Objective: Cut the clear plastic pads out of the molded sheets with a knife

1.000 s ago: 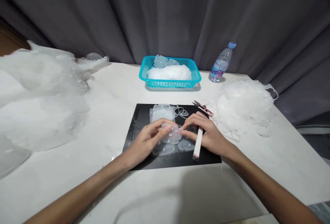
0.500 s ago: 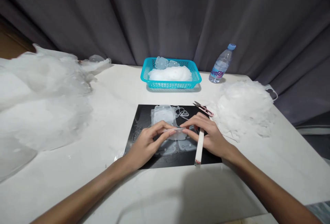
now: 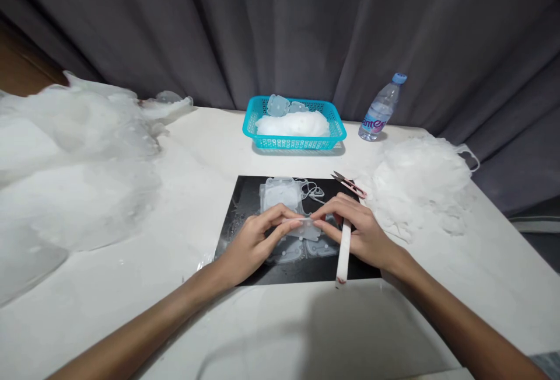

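Observation:
My left hand [image 3: 256, 243] pinches the left end of a small translucent plastic piece [image 3: 308, 230] between thumb and fingertips. At its other end, my right hand [image 3: 361, 228] pinches the same piece. A flat white stick [image 3: 344, 254] with a reddish mark at its lower end is tucked in my right hand and points toward me. Below the hands lies a black mat [image 3: 245, 196]. On it sit a squarish translucent piece [image 3: 280, 193], more flat pieces [image 3: 284, 250] partly under my hands, and thin looped trimmings [image 3: 312, 191].
Pink-handled thread snips [image 3: 349, 184] lie at the mat's far right corner. A turquoise basket [image 3: 297, 143] holds white material and translucent pieces. A water bottle [image 3: 381, 110] stands to its right. White, filmy heaps lie at left [image 3: 83, 158] and right [image 3: 422, 178].
The piece in my fingers is tilted a little, so more of its face shows. Both hands keep their pinch. The whole view has shifted slightly.

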`<control>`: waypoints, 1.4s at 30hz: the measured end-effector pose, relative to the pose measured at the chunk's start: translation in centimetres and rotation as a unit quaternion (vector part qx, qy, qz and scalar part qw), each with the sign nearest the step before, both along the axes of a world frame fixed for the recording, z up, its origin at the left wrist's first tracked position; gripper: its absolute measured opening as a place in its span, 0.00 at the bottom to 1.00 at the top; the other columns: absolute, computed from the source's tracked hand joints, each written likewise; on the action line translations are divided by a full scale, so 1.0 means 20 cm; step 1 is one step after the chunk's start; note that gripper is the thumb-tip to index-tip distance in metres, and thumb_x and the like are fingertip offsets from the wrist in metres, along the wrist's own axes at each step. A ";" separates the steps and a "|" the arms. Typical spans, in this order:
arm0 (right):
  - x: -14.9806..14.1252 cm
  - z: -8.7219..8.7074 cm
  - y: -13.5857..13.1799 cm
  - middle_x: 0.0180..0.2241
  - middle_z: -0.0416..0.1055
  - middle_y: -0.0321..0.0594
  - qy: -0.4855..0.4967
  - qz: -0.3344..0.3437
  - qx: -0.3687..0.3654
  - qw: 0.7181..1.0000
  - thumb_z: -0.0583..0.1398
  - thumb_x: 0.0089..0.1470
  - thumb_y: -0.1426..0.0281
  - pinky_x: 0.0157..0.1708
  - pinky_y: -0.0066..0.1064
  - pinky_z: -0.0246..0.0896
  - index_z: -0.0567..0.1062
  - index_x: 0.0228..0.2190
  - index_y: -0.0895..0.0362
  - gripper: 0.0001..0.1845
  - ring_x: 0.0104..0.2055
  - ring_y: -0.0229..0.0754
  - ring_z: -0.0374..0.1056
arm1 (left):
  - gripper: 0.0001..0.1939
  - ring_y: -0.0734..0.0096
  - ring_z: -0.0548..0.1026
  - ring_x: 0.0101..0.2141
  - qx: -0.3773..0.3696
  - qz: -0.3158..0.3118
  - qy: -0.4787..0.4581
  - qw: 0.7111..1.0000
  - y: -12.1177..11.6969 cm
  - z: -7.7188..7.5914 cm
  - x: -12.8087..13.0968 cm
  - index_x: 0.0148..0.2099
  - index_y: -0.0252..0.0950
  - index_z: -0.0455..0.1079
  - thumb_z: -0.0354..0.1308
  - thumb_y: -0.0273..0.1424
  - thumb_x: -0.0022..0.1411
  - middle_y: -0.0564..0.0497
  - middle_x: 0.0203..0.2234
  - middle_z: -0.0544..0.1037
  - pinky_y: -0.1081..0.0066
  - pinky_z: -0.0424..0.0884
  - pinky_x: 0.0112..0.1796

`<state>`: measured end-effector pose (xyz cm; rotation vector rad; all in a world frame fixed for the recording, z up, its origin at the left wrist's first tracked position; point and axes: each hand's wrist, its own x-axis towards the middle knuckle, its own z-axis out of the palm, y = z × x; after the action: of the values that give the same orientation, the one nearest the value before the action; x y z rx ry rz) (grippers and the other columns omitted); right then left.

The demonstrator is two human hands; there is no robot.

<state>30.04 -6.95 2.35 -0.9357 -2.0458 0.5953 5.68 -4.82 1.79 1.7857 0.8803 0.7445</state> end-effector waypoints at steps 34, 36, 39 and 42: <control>-0.01 0.04 -0.03 0.35 0.78 0.40 -0.045 -0.048 0.096 0.993 0.62 0.65 0.74 0.38 0.37 0.62 0.74 0.41 0.55 0.03 0.37 0.43 0.66 | 0.11 0.71 0.77 0.37 -0.082 -0.005 -0.031 0.996 0.00 -0.01 0.01 0.45 0.39 0.74 0.55 0.40 0.74 0.53 0.35 0.80 0.72 0.70 0.38; 0.00 0.02 -0.02 0.36 0.77 0.39 -0.047 -0.056 0.068 0.995 0.61 0.66 0.73 0.39 0.37 0.62 0.73 0.41 0.55 0.02 0.37 0.42 0.66 | 0.12 0.71 0.76 0.34 -0.059 -0.002 0.003 0.998 0.01 0.01 0.00 0.44 0.39 0.72 0.53 0.41 0.75 0.54 0.32 0.78 0.71 0.70 0.37; 0.00 -0.01 -0.01 0.37 0.74 0.40 -0.043 -0.062 0.009 0.997 0.59 0.68 0.70 0.38 0.34 0.63 0.72 0.41 0.55 0.02 0.38 0.42 0.68 | 0.13 0.64 0.77 0.44 0.040 -0.006 0.088 0.995 0.05 0.03 -0.05 0.51 0.41 0.70 0.57 0.43 0.72 0.51 0.43 0.80 0.65 0.71 0.47; 0.01 -0.04 0.00 0.35 0.73 0.39 -0.019 -0.066 -0.068 0.995 0.56 0.70 0.68 0.36 0.32 0.62 0.69 0.41 0.54 0.03 0.36 0.41 0.70 | 0.26 0.54 0.72 0.57 0.146 -0.019 0.188 0.971 0.13 0.03 -0.13 0.60 0.44 0.66 0.64 0.48 0.65 0.47 0.57 0.74 0.57 0.67 0.57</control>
<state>30.15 -6.88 1.55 -1.1597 -1.9785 0.6550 3.00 -2.17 2.35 2.2481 1.0188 0.5372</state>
